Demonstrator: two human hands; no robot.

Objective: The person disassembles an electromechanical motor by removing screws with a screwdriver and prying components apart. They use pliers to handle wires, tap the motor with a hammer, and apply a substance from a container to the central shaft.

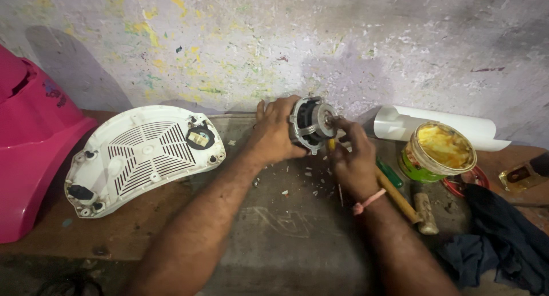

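A small electric motor (309, 123), grey metal with a dark winding, stands against the wall at the middle. My left hand (273, 134) wraps around its left side and holds it. My right hand (350, 159) is at the motor's right face, fingers pinched at the shaft end, gripping a thin tool with a yellow handle part (331, 144). A pink band circles my right wrist.
A white ribbed plastic base cover (143, 156) lies at the left, next to a pink housing (28, 141). At the right are an open tin of yellow grease (439, 153), a hammer (409, 203), a green-handled tool (390, 173), rolled white paper (434, 124) and dark cloth (497, 244).
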